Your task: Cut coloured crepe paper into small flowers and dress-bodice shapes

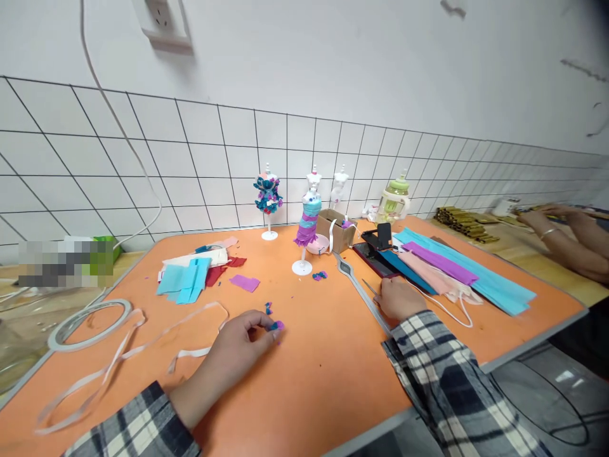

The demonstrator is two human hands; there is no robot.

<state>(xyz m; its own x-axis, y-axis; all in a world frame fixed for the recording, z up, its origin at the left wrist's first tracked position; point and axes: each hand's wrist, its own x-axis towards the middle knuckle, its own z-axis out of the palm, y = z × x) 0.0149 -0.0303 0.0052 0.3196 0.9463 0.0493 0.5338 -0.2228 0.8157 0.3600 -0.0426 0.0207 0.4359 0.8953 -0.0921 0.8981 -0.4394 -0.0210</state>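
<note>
My left hand (238, 343) is closed in a pinch on a small purple and teal crepe-paper bow (277, 325), just above the orange table (304, 393). Another tiny purple and teal piece (268, 308) lies beyond its fingertips. My right hand (399, 298) is curled at the right, and a thin pointed metal tool (370, 287) sticks out from its fingers; its kind is hard to make out. Beside that hand runs a long grey strip (354, 279). Between the hands, farther back, a mini dress form (309, 219) wears ruffled blue and purple paper, with a purple and teal bow (320, 275) near its base.
Another decorated dress form (269, 197) and a bare white one (339, 184) stand behind. A cardboard box (340, 238), a phone holder (383, 236) and a bottle (394, 200) are there too. Paper strips (495, 285) lie right, cut sheets (183, 279) and tape (57, 339) left. Another person's arms (566, 235) show far right.
</note>
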